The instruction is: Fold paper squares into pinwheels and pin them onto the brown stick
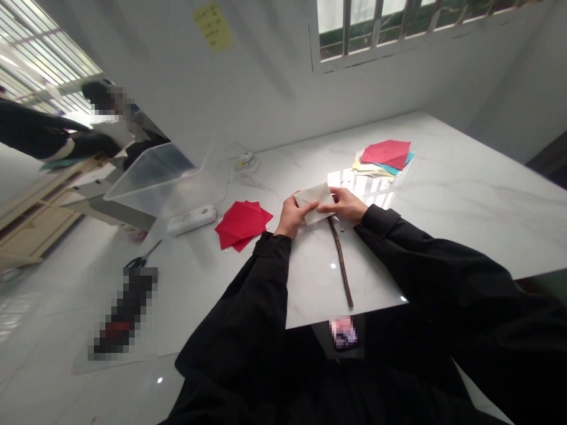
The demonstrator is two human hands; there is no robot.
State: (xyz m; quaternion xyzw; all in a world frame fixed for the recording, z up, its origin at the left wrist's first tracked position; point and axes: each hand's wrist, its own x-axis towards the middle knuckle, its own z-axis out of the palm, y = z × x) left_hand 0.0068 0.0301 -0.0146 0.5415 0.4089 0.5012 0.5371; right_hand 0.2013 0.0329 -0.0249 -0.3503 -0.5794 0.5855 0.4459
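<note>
Between my two hands is a cream sheet of paper [315,195] that looks folded, held just above the marble-patterned table [465,177]. My left hand [292,217] grips its left side, thumb lying across the front. From the right, my right hand [345,204] pinches the other side, and both thumbs come close together near the middle. Fingers behind the paper are mostly hidden. Below the paper a thin brown stick [340,260] lies on the table, pointing toward the near edge. Several red paper pieces [241,224] lie overlapped left of my left hand.
At the back right sits a pile of coloured papers [385,156]. To the left are a clear plastic bin [155,183], a white oblong case [192,219] and scissors [139,260]. A phone [343,333] rests by my lap. Another person [39,130] is at the far left.
</note>
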